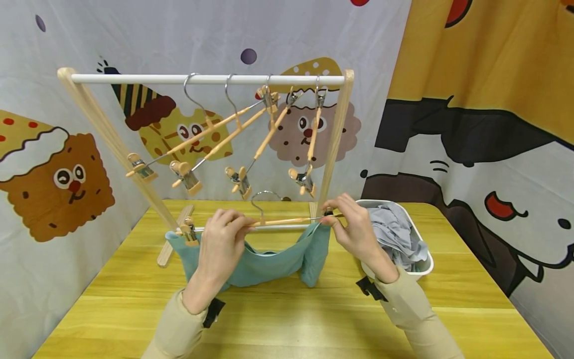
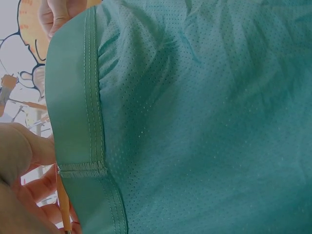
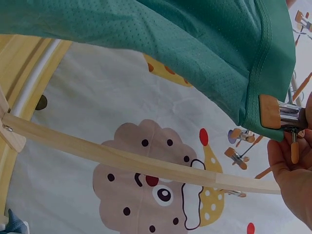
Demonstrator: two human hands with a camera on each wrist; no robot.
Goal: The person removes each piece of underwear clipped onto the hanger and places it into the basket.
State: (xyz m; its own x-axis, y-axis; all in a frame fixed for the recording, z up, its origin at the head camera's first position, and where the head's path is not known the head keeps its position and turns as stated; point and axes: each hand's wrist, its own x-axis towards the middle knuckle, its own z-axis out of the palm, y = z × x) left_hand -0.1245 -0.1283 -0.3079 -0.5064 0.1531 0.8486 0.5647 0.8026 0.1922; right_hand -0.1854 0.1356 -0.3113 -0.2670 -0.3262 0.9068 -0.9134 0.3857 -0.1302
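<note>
A teal mesh garment with a stitched waistband hangs from a clip hanger, held above the table in front of the rack. My left hand grips the hanger's bar left of its hook, fingers curled round it. At the left end, a peach clip bites one corner of the garment. My right hand pinches the clip at the other end. In the right wrist view, that clip sits over the waistband's corner, its jaws on the fabric.
A wooden rack with a white top rail stands behind; several clip hangers hang from it, with no garments on them. To the right, a white basket holds crumpled grey cloth. A printed curtain backs the wooden table.
</note>
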